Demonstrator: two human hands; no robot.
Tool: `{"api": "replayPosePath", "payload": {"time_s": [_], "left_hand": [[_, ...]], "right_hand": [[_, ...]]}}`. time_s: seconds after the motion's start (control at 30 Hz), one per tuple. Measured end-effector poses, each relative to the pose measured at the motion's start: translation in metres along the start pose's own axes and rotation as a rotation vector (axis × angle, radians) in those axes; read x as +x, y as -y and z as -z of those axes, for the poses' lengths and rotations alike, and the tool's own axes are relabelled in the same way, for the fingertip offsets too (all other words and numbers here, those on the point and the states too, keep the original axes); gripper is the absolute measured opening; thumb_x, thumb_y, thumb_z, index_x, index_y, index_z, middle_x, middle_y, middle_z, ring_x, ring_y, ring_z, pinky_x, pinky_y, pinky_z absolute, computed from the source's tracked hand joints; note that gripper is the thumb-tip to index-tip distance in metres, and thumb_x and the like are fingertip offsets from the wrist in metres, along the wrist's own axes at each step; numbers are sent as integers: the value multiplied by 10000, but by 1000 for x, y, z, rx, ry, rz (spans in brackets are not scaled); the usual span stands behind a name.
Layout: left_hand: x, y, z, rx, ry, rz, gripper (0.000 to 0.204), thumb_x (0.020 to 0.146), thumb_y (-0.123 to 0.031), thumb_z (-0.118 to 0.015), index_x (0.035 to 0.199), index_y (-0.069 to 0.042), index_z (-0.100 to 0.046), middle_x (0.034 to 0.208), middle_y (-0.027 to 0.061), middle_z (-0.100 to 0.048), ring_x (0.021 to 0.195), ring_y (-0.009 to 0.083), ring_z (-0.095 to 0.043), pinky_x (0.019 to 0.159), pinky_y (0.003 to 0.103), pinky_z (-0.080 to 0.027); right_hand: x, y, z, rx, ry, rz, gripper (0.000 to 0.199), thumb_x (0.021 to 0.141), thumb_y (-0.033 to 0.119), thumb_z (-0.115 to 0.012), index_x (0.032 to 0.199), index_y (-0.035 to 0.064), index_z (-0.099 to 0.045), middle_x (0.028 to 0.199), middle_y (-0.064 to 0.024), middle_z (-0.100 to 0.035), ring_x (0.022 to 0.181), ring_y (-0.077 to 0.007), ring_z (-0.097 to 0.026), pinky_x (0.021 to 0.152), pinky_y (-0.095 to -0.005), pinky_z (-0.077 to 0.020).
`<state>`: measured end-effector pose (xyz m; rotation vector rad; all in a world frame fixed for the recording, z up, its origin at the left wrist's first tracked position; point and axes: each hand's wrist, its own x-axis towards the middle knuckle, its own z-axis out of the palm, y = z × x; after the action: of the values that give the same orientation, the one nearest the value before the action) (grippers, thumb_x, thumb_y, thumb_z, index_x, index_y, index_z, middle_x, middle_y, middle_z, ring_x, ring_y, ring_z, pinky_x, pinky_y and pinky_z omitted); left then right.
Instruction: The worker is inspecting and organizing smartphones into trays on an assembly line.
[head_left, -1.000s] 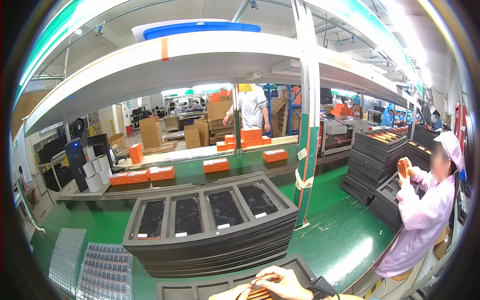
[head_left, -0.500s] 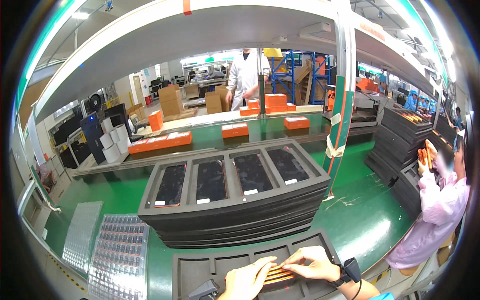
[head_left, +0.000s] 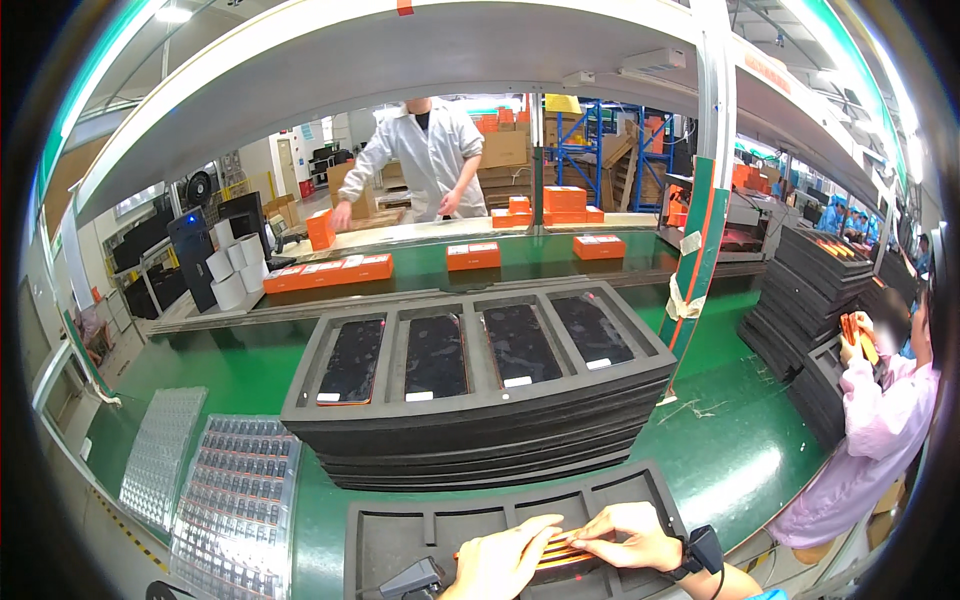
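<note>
Using the tray stack (head_left: 480,425) as landmark: black foam, on the green bench (head_left: 715,405), top tray with four compartments, a dark flat device (head_left: 350,360) with a white label in each. Near side of the stack I've got a single foam tray (head_left: 470,522), and both my operator's hands are over it. The batch of orange-edged slabs (head_left: 566,558) sits between them, near side of the stack, above that tray; can't tell if it touches the tray floor. Left hand (head_left: 503,562) closes on the batch's left end, fingers angled over the upper edge, thumb too hidden to call. Right hand (head_left: 632,540) pinches the upper edge with thumb and bent fingers, black device (head_left: 703,550) on that wrist. Hands are near each other, batch bridging the gap.

Left of the stack I see two clear plastic sheets (head_left: 238,490), the nearer one showing rows of small dark shapes. Beyond the stack: orange boxes (head_left: 472,256) in a spaced line, white rolls (head_left: 228,285) at far left, person in a white coat (head_left: 425,155) behind them. Right of the stack: green post (head_left: 697,260), then taller dark tray piles (head_left: 800,290) and a person in a pink coat (head_left: 865,445) holding orange pieces (head_left: 858,335)
</note>
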<state>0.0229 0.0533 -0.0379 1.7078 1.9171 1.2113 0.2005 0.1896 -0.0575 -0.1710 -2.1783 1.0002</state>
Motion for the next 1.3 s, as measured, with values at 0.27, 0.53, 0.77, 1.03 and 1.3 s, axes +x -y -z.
{"api": "replayPosePath", "payload": {"time_s": [0.27,0.53,0.77,1.03,1.3], "left_hand": [[3,1,-1,-25,-5,2,245,999,-264,-544,1166,-142,-675,959,108,-736,889,304,-710,726,379,-565],[-2,4,0,13,-19,-4,247,995,-295,-538,1162,-181,-680,934,119,-731,840,319,-710,697,405,-568],[-4,6,-4,-7,-37,-49,251,995,-308,-528,1151,-184,-681,881,131,-723,792,336,-705,660,423,-560],[-3,8,-4,-23,-44,-41,254,992,-304,-528,1139,-175,-691,892,137,-723,803,348,-701,666,432,-557],[-1,8,-4,1,-48,-54,254,993,-295,-528,1146,-175,-690,914,134,-726,822,342,-704,681,426,-559]], "right_hand": [[-2,-7,-3,-32,14,40,110,790,40,-804,888,37,-755,832,-94,-740,713,-169,-709,608,-261,-542],[-1,-7,4,-249,39,265,201,758,155,-830,920,77,-740,901,-52,-758,751,-216,-713,697,-322,-550],[6,14,-5,-260,-70,296,199,695,58,-842,840,56,-707,819,-100,-706,692,-296,-648,638,-356,-510],[2,6,-6,-191,-83,302,224,666,-4,-841,819,45,-685,770,-95,-692,663,-268,-641,591,-346,-501],[3,5,-8,-189,-76,315,244,664,-20,-835,806,58,-654,765,-79,-677,653,-263,-632,603,-341,-490]]}}
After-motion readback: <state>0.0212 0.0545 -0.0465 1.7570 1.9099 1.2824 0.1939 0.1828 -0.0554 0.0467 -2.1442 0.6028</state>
